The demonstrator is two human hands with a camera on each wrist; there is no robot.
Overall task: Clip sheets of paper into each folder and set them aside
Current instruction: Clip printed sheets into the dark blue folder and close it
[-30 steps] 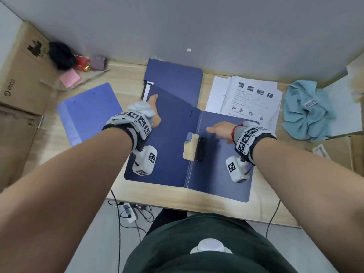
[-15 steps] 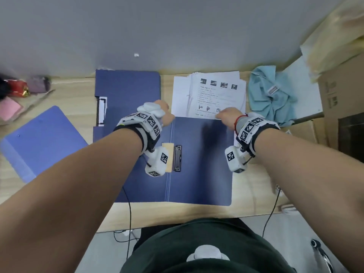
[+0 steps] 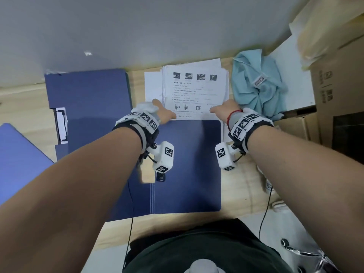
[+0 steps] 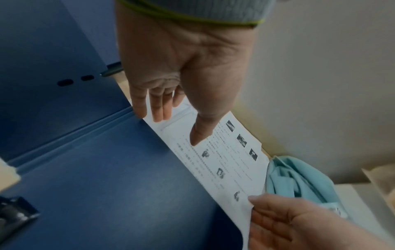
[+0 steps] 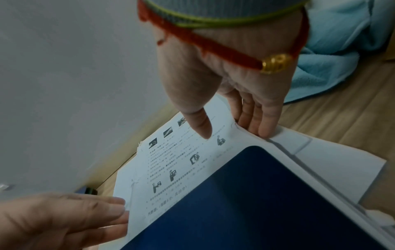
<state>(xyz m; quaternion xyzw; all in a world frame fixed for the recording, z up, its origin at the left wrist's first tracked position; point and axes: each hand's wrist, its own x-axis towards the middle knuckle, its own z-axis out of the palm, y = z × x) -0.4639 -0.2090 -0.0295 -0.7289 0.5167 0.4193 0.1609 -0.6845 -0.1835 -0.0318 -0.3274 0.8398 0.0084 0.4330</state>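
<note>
The right hand (image 5: 230, 81) reaches down to a stack of printed sheets (image 5: 171, 162), its thumb (image 5: 199, 125) lying on the top page and its fingers (image 5: 256, 118) tucked under the stack's right edge, lifting that edge a little. A red cord bracelet (image 5: 224, 49) with a gold bead circles the wrist. The near end of the sheets is covered by a dark blue folder (image 5: 256, 203). At lower left, the left hand (image 5: 53, 219) touches the stack's left edge with its fingertips. A light blue cloth (image 5: 337, 55) lies on the wooden table (image 5: 342, 121) to the right.
</note>
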